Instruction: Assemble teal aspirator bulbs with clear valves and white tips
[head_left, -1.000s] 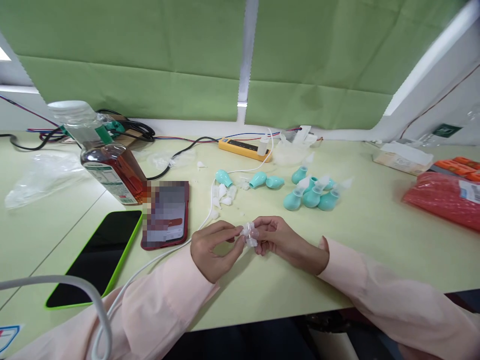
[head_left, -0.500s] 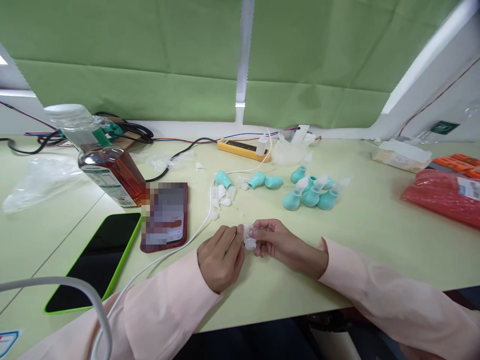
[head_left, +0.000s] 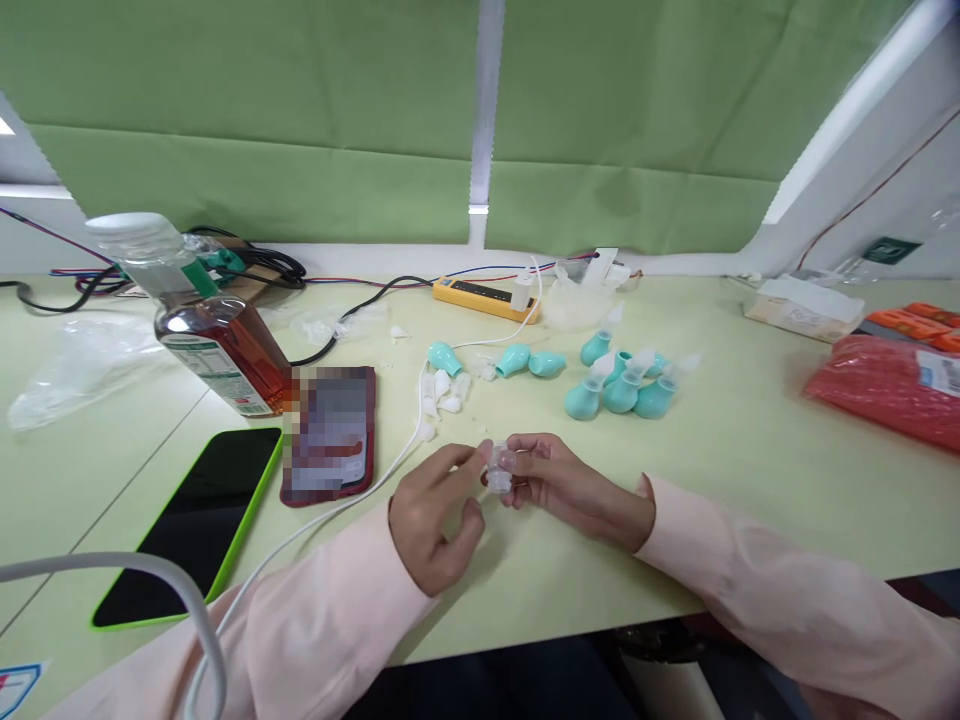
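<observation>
Near the table's front edge, my right hand (head_left: 559,484) pinches a small clear plastic piece (head_left: 499,472) between thumb and fingers. My left hand (head_left: 442,515) is beside it, thumb apart from the fingers, with a fingertip against the piece's left side. Beyond my hands lie three teal bulbs (head_left: 514,360) in a row, with small white and clear plastic parts (head_left: 448,392) by the left one. A cluster of several teal bulbs (head_left: 621,393), some with translucent tips, is to the right.
On the left are a tilted bottle of brown liquid (head_left: 225,350), a red-cased phone (head_left: 330,435) and a green-edged phone (head_left: 191,525). A white cable (head_left: 322,515) runs past my left arm. A yellow power strip (head_left: 480,298) lies behind; a red package (head_left: 889,390) is at right.
My left thumb has moved down and away from the clear piece, opening a gap between thumb and fingers. My right hand still grips the piece, almost unmoved.
</observation>
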